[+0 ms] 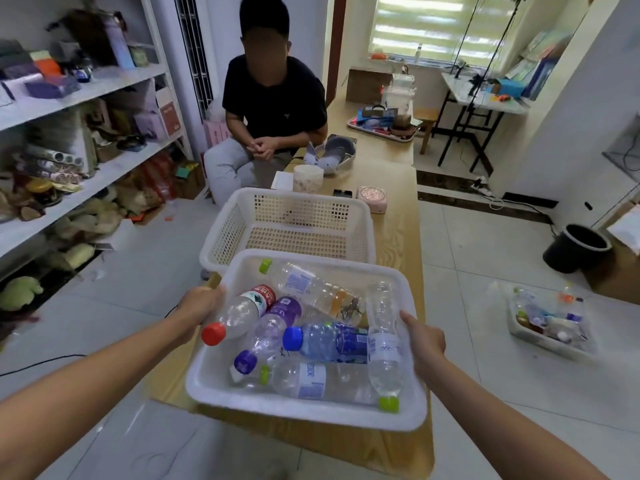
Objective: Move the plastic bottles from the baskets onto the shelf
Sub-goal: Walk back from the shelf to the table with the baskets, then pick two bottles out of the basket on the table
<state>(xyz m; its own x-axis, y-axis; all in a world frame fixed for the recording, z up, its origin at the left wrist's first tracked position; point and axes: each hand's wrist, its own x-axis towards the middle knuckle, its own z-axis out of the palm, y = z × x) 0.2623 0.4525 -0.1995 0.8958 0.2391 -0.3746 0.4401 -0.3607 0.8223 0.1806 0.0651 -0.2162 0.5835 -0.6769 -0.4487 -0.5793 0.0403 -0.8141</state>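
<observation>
Basket-carrying stage here, I reckon. Both my hands are on the near basket (304, 415), which is at the 6 o'clock end of the table (398, 237). I can't tell if it's resting there or already a bit off the wood. It's loaded with bottles (322, 341) lying on their sides, caps pointing every which way, so this batch looks barely started.

My left hand (204, 303) is clamped on the rim at the basket's 9 o'clock side, with the fingers tucked under where I can't see them. My right hand (424, 337) does the same at 3 o'clock, thumb laid along the rim. So both are closed around the basket, with nothing else in them.

The shelf (104, 86) is off at my 10 o'clock and it's crammed with boxes and soft stuff. Next move as I see it is to carry the whole basket round that way, find a gap, then pick bottles out one by one. I need to keep it level, because the red-capped bottle (242, 313) pokes over the rim at 9 o'clock and could roll out.

The empty basket (287, 199) sits just behind at 12 o'clock. The floor basket (550, 320) at 3 o'clock has more in it, so there's plenty left.
</observation>
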